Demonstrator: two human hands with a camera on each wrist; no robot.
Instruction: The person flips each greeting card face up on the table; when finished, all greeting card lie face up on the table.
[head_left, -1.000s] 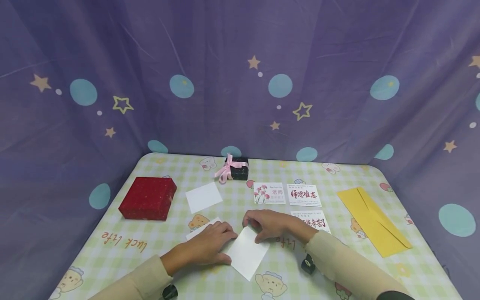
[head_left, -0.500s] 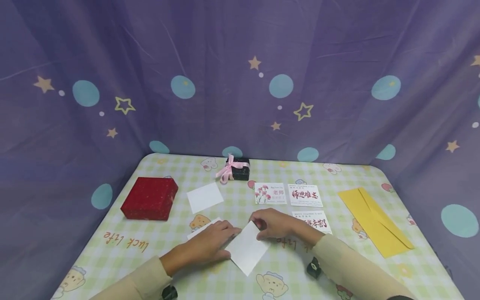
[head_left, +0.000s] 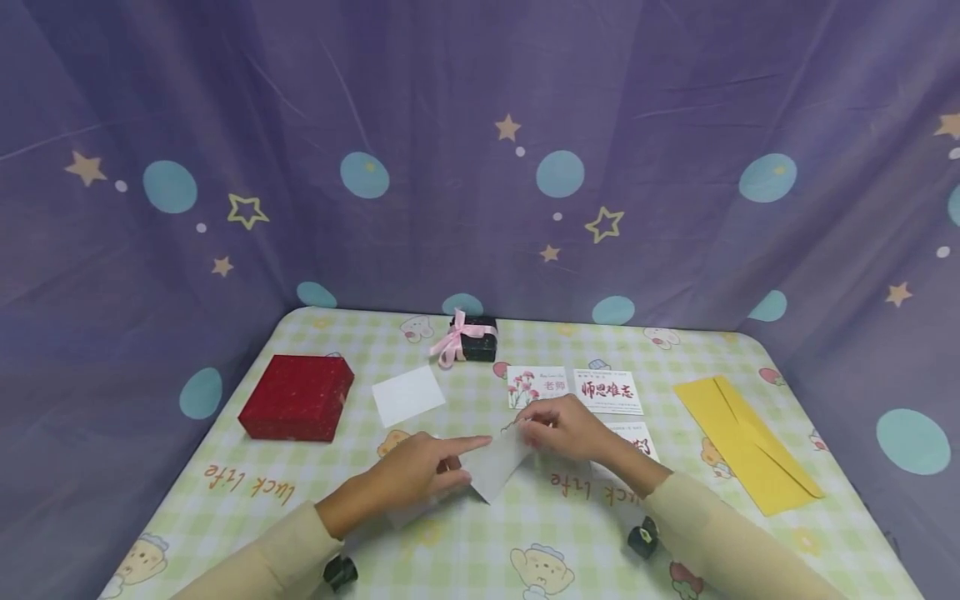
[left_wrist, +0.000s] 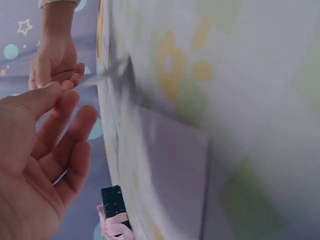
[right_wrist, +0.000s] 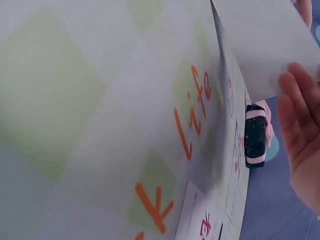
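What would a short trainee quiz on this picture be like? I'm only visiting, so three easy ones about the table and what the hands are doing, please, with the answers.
1. True or false: the yellow envelope lies toward the person's right, and the red box toward their left.

2. Choose one. What is the right hand pinching?
a) the yellow envelope
b) a white sheet
c) the red box

3. Fill in the missing word: the small black box at the back of the table is tied with a ____ ribbon.

Key: 1 true; 2 b; 3 pink.
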